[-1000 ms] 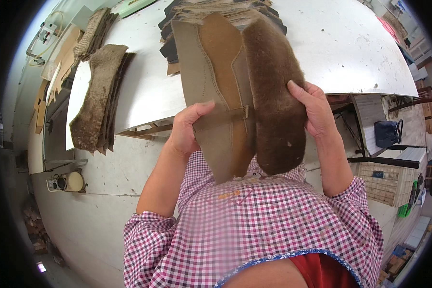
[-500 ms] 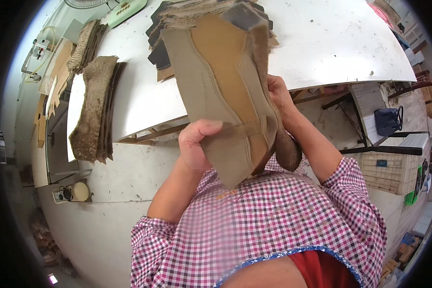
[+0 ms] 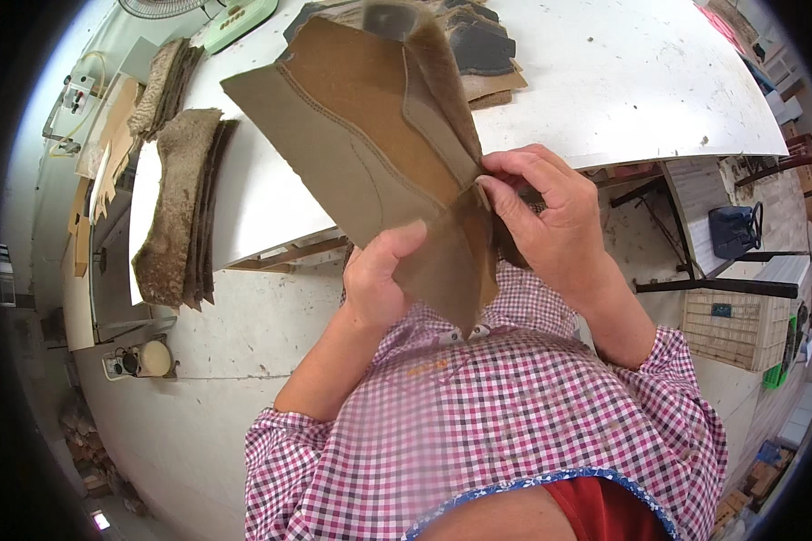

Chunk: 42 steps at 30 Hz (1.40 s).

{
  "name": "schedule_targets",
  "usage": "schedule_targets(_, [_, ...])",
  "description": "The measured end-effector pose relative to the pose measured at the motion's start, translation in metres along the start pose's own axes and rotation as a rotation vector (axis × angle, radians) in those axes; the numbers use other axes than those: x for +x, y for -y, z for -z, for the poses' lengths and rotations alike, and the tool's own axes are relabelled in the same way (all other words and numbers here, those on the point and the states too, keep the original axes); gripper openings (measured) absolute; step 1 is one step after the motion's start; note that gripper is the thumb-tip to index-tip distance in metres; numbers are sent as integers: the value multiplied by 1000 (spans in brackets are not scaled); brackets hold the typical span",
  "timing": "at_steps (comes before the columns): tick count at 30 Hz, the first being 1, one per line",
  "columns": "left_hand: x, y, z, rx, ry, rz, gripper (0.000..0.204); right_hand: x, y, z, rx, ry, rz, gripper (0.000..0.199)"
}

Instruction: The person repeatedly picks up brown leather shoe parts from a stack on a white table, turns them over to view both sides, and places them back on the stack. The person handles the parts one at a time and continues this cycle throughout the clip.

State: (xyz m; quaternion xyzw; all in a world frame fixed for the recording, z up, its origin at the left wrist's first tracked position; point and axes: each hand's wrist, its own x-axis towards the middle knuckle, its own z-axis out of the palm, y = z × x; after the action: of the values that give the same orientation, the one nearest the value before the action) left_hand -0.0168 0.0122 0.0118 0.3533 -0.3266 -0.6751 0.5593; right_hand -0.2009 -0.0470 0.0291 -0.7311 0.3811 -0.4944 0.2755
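A stitched boot upper [image 3: 361,99], tan and brown with dark fur along its right side, is held up in front of my chest. My left hand [image 3: 383,275] grips its lower left edge, thumb on the near face and the fingers hidden behind. My right hand [image 3: 550,198] pinches the right edge between thumb and forefinger, close to a seam. Behind it on the white table [image 3: 622,99] lies a pile of similar grey and brown pieces [image 3: 483,45], partly covered by the upper.
Left on the table stand two stacks of furry pieces [image 3: 176,207]. A green scale [image 3: 239,22] and a fan [image 3: 158,7] are at the far left. To the right are a dark bag [image 3: 735,230] and a pale plastic crate [image 3: 733,329]; the table's near edge runs in front of me.
The boot upper has tilted, its top swinging left. My right hand has come from behind the right edge to the front and now pinches it. My left hand stays on the lower left edge.
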Motion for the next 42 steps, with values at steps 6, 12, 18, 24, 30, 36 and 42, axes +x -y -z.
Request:
schedule_targets(6, [-4, 0, 16, 192, -12, -84, 54, 1, 6, 7, 131, 144, -171, 17])
schedule_targets(12, [-6, 0, 17, 96, 18, -41, 56, -5, 15, 6, 179, 120, -241, 13])
schedule_targets(18, [-3, 4, 15, 50, 57, -77, 55, -13, 24, 2, 270, 43, -308, 11])
schedule_targets(24, [-3, -7, 3, 150, 59, -21, 52, -16, 13, -2, 169, 59, -138, 8])
schedule_targets(30, [-2, 0, 11, 125, 23, -167, 47, -11, 9, 0, 109, 125, 31, 8])
schedule_targets(36, [14, -39, 38, -395, 234, -220, 45, 2, -5, 4, -38, 188, 325, 9])
schedule_targets(42, [34, -27, 38, -519, 66, -82, 42, -27, -27, -9, 58, 217, 9, 8])
